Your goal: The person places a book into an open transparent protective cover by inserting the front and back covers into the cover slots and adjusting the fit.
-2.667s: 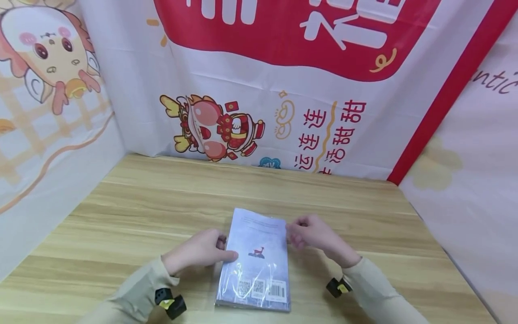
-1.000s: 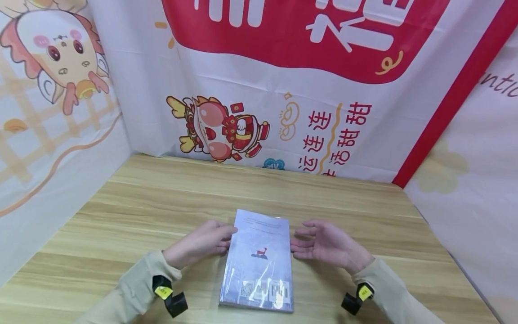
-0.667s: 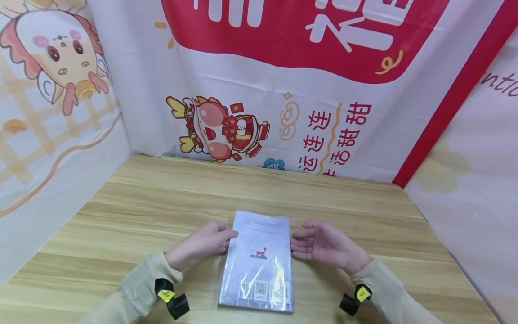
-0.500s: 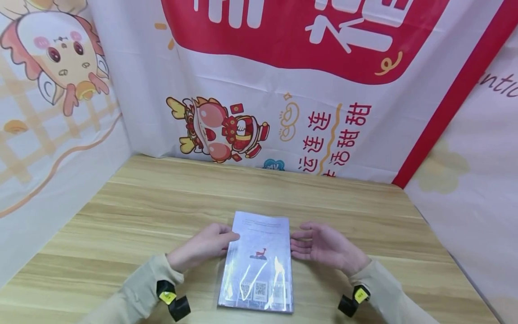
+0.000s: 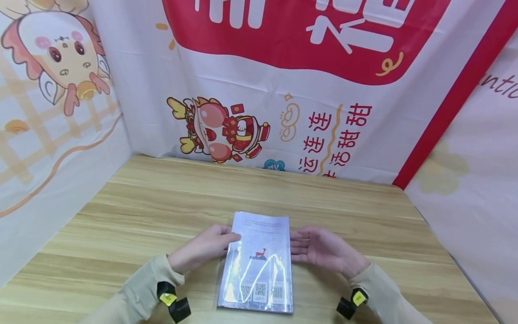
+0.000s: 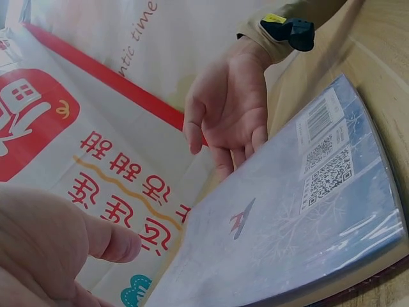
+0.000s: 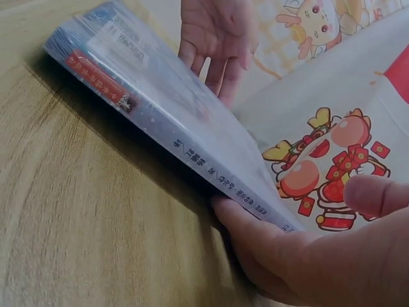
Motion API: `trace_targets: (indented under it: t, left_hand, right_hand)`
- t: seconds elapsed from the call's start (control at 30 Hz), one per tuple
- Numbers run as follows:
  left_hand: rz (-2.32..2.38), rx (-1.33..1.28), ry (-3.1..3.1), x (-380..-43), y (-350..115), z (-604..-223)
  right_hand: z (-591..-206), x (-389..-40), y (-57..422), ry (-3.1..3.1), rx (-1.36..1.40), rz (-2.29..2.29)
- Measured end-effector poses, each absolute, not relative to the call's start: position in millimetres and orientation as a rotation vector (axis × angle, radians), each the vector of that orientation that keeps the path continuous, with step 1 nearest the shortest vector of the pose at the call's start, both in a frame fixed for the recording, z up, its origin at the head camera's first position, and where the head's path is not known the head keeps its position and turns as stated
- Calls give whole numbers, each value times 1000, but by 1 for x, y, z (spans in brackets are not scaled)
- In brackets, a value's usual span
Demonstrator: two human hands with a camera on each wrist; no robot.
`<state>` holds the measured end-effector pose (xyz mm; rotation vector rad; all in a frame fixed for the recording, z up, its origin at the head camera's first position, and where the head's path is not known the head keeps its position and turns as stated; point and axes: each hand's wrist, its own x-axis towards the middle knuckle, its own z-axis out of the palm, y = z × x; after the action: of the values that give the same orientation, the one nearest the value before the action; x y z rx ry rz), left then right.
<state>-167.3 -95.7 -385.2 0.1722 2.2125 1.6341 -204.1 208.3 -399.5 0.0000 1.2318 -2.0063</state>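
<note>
A pale blue book (image 5: 259, 270) in glossy clear plastic lies back cover up on the table. Its cover carries a small red deer, QR codes and a barcode. On the book's left side is my left hand (image 5: 204, 247), its thumb over the cover's edge; in the left wrist view that thumb (image 6: 118, 246) looks raised off the cover. My right hand (image 5: 325, 249) lies palm up on the other side, fingers fairly straight, fingertips at the spine. The spine, with a red label (image 7: 96, 77), shows in the right wrist view. Some fingertips are hidden by the book.
The wood-grain table (image 5: 170, 198) spreads around the book. White printed cloth (image 5: 137, 90) with red shapes and cartoon figures hangs behind and on both sides. Each sleeve carries a small black wrist camera (image 5: 178, 308).
My right hand has uncurled from the book's upper right corner and turned palm up at the spine. My left thumb has shifted towards the book's top. Lately both hands have barely moved.
</note>
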Motion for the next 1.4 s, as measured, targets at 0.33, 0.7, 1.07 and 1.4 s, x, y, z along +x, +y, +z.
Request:
trace_targets:
  t: [0.33, 0.7, 1.07, 1.4]
  left_hand:
    - [1608, 170, 2226, -167, -95, -383]
    - [1623, 199, 2191, -167, -98, -383]
    - [1603, 139, 2219, -170, -98, -387]
    - [1662, 163, 2160, -173, -100, -388]
  right_hand:
    - [-410, -205, 207, 1172, -86, -1970]
    - [-411, -199, 192, 1481, -91, -1883]
    - [-393, -193, 188, 1540, -55, -1913]
    - [-384, -193, 193, 1451, -124, -1946]
